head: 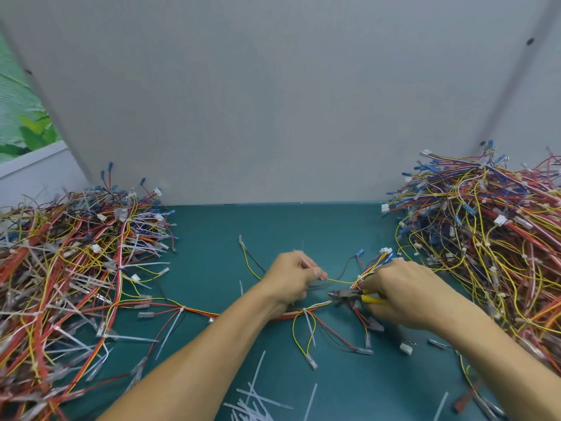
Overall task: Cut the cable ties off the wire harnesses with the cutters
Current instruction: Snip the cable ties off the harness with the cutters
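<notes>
White nylon cable tie (304,312) cinches the thin red, yellow and white wire harness (200,311) just left of and nearer the person than the yellow-handled steel cutters (349,295), its stiff tail hanging loose. The right hand (406,294) curls its fingers round the cutters' handles; the left hand (291,278), just left of the cutters' nose, pinches a slack yellow wire (340,281) of the harness in closed fingers. To cut well, I judge the nose should bite the tie's flat band alone, with the soft insulated wires held taut and clear of the blades. Tangled glossy harness piles (66,268) lie well left and well right of the cutters, and snipped translucent tie strips (258,399) lie nearer the person on the smooth teal mat (273,226)
</notes>
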A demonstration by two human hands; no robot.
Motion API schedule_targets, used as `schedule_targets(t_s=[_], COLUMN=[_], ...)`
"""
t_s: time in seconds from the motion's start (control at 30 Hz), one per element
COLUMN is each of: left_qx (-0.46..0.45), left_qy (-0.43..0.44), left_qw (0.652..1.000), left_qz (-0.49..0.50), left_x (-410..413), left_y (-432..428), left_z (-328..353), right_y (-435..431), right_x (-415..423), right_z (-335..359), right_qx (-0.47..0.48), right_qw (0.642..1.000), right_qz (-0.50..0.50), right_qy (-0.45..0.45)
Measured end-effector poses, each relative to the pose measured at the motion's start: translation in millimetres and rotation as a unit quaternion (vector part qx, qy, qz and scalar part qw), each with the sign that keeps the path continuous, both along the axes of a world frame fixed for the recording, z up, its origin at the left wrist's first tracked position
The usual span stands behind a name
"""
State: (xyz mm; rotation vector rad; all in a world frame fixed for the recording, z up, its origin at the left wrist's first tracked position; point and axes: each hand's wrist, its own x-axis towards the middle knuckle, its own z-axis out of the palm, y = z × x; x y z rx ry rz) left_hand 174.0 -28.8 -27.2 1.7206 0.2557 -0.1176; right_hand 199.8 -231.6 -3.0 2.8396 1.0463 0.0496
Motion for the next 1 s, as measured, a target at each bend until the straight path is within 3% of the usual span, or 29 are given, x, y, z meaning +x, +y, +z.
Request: schedule_targets(t_s=[0.07, 0.13, 0.2, 0.3, 0.43, 0.67, 1.0], left_qx=[-0.081, -0.082, 0.049, 0.281, 0.424, 0.377, 0.336], left_qy=[0.003, -0.008, -0.055, -0.141, -0.134, -0.122, -0.017], left_qw=[0.996, 0.996, 0.997, 0.944, 0.879, 0.909, 0.931], left_qz=[0.025, 0.029, 0.002, -0.094, -0.174, -0.126, -0.142], left_x=[-5, -11, -21, -41, -54, -42, -26], left_y=[8, 18, 30, 41, 43, 40, 41], left_z=[9, 17, 22, 19, -6, -22, -15], right_y=[-1, 0, 3, 8, 11, 12, 24], right_x=[-3, -7, -13, -22, -29, -29, -27], right_z=[2, 5, 7, 2, -5, -5, -1], right_qx=[0.033, 0.061, 0.067, 0.051, 0.023, 0.013, 0.016], right_qw=[0.999, 0.998, 0.997, 0.998, 1.000, 1.000, 1.000], right_qz=[-0.006, -0.008, -0.006, 0.003, 0.005, 0.014, 0.003], right_qy=[-0.007, -0.015, -0.023, -0.025, -0.015, -0.023, -0.010])
